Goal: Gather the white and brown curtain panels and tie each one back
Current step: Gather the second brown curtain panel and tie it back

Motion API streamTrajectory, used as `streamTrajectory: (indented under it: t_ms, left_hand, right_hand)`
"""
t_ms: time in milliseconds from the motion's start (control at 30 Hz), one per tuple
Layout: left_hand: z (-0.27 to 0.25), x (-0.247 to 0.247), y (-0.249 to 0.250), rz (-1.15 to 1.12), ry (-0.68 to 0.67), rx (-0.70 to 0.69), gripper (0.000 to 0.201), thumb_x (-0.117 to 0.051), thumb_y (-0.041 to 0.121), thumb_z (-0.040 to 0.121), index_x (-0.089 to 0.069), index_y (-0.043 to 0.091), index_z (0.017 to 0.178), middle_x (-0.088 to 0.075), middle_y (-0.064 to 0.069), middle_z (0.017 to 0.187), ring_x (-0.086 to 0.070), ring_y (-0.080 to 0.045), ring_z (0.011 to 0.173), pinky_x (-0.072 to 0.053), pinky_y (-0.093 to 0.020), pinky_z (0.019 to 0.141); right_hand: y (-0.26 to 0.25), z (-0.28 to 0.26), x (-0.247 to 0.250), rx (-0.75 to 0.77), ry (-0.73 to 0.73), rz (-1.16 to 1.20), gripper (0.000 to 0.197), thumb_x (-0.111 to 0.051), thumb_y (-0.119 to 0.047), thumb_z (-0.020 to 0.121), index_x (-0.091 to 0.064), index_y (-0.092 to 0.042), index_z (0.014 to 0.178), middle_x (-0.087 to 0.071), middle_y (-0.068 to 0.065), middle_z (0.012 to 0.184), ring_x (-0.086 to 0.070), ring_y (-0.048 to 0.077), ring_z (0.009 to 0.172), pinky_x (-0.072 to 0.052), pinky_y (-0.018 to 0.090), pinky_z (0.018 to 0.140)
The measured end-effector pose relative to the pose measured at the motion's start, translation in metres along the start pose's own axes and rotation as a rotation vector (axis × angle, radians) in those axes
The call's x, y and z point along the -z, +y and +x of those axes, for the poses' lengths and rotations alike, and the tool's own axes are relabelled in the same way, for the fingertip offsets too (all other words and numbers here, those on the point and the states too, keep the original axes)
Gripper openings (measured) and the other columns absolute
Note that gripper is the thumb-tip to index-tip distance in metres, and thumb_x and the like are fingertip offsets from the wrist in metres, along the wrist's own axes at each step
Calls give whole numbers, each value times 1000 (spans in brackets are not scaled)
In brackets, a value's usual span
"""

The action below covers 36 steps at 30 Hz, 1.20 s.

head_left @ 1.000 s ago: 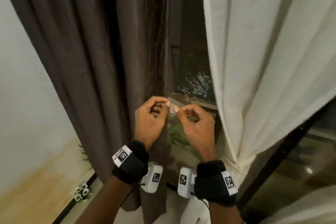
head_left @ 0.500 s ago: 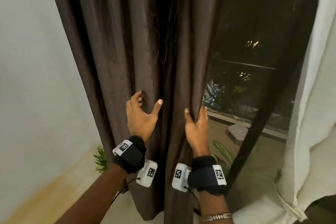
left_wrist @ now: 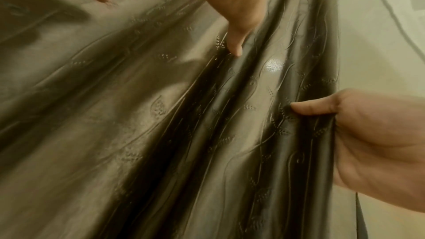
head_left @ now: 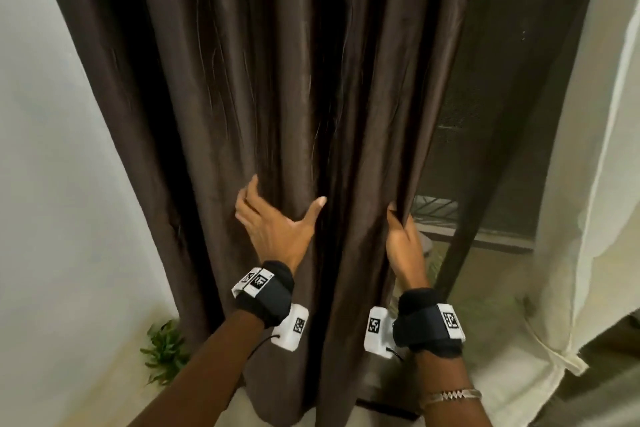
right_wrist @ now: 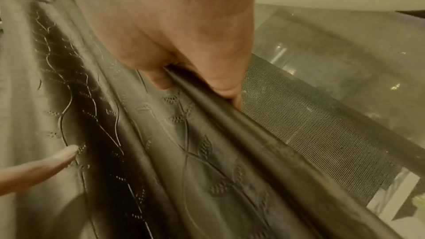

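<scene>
Window mesh (head_left: 491,135) now shows wider; right hand (head_left: 403,239) pinches the brown curtain (head_left: 277,80) edge, left hand (head_left: 273,218) spreads wide. Wrist views reveal embossed leaves.

Pale floor (head_left: 114,392) visible at lower left, along the white wall (head_left: 52,184). A small green plant (head_left: 166,352) stands on it, just beside the brown curtain (head_left: 277,80) hem.

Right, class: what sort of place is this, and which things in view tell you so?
Probably a room in a home, at a window or balcony door: a long brown curtain, a white curtain beside it, and an insect screen over the glass.
</scene>
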<state>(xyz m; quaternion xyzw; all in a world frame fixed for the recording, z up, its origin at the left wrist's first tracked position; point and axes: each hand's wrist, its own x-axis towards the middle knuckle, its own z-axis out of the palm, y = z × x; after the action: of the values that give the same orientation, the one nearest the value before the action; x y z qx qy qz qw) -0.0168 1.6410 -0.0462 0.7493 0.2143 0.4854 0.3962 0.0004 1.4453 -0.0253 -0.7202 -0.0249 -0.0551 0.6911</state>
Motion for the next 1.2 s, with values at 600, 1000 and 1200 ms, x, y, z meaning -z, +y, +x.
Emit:
streamTrajectory:
  t_ms: [600, 1000, 1200]
  left_hand:
    - [5, 34, 0, -324, -685, -478, 43, -59, 10, 92, -65, 19, 134, -58, 4, 127, -67, -20, 111, -60, -45, 91]
    - [133, 46, -45, -392, -418, 159, 140, -93, 65, 66, 0, 40, 167, -26, -1, 172, -26, -23, 158, -26, -48, 130]
    - [140, 17, -48, -283, -490, 92, 70, -74, 52, 90, -48, 21, 147, -68, -6, 141, -64, -28, 134, -51, -44, 114]
  right_hand:
    - [-56, -16, -93, 218, 21, -176, 47, -77, -61, 87, -66, -32, 123, -74, -10, 118, -71, 12, 115, -58, 36, 99]
    - [-54, -9, -100, 84, -1, -83, 33, -49, -64, 102, -69, -39, 112, -71, -7, 121, -67, 16, 115, -52, 52, 109]
    - [-60, -8, -111, 70, -27, -69, 16, -51, -50, 108, -64, -47, 100, -68, -12, 118, -65, 19, 118, -50, 52, 111]
